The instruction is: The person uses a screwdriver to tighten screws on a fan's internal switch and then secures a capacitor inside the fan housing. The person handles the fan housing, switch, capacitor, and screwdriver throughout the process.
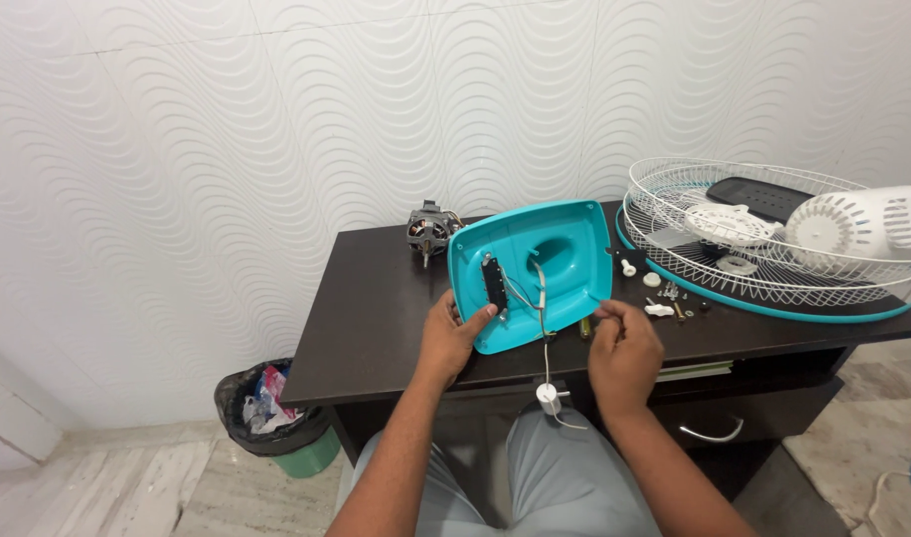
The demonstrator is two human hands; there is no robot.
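Two bare hands work at the front edge of the dark wooden desk [376, 328]. The left hand [453, 333] clamps the near left rim of the upturned turquoise plastic fan base [565, 249], thumb pressed on the black switch block [494, 282] inside it. The right hand [624, 348] pinches something thin at the base's near right corner; what it is cannot be told. A white cord [545, 343] runs from the base over the desk's front edge to a round white plug [549, 398]. Small screws and washers [669, 298] lie just right of the base, a white wire fan guard [763, 249] fills the right end, and a bare motor [430, 231] sits near the back edge. Keeping the base braced flat and loose parts gathered would likely help.
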